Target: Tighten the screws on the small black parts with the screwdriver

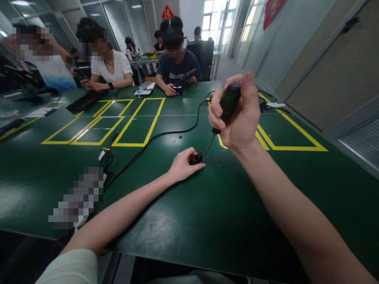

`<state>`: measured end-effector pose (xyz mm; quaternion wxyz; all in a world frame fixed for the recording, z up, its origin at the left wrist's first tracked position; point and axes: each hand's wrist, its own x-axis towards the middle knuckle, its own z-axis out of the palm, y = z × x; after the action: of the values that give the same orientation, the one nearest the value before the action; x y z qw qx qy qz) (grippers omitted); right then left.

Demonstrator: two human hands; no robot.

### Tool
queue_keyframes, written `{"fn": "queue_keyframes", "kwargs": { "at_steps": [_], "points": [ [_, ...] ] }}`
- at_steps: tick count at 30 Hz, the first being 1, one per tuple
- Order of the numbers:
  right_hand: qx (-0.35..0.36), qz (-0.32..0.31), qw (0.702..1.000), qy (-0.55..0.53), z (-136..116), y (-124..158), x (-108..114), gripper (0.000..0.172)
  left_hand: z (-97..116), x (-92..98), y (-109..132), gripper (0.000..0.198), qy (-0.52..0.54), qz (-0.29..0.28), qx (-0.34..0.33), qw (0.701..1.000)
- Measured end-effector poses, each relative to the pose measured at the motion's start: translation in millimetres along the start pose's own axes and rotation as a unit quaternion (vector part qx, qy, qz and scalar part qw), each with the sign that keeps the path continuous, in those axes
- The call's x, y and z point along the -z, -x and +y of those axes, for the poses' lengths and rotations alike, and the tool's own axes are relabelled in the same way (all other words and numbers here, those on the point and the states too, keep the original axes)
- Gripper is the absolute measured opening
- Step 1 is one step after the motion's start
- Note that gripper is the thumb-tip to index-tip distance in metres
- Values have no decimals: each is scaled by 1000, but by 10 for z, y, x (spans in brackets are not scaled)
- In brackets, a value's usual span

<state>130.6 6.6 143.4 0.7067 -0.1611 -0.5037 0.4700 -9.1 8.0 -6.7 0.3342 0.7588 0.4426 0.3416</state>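
Observation:
My right hand (pixel 237 114) is closed round the dark handle of a screwdriver (pixel 227 104), held raised above the green table (pixel 207 213). Its thin shaft slants down and left, and the tip meets a small black part (pixel 196 158) on the table. My left hand (pixel 182 165) rests on the table with its fingers pinched round that small black part, holding it in place. Much of the part is hidden by my fingers.
A black cable (pixel 154 138) runs across the table from the far right toward a small device (pixel 103 156) at the left. Yellow tape rectangles (pixel 139 122) mark the table surface. Three people sit at the far side, others further back. A wall and door stand to the right.

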Motion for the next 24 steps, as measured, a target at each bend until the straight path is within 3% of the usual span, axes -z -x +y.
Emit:
{"fn": "queue_keyframes", "kwargs": {
  "at_steps": [4,10,16,24],
  "points": [
    [-12,11,1000,16,10,-13,-1,51,-20,-17,-2,36,-5,1,-5,1000],
    [-54,-39,998,-12,-29,-60,21,53,-40,-34,-7,36,-11,-3,-12,1000],
    [-23,2,1000,-12,-68,-7,-43,56,15,-23,7,33,-19,-2,-10,1000],
    [-43,-60,997,-38,-26,6,-30,49,15,-22,12,28,-12,-5,-6,1000]
  ]
}}
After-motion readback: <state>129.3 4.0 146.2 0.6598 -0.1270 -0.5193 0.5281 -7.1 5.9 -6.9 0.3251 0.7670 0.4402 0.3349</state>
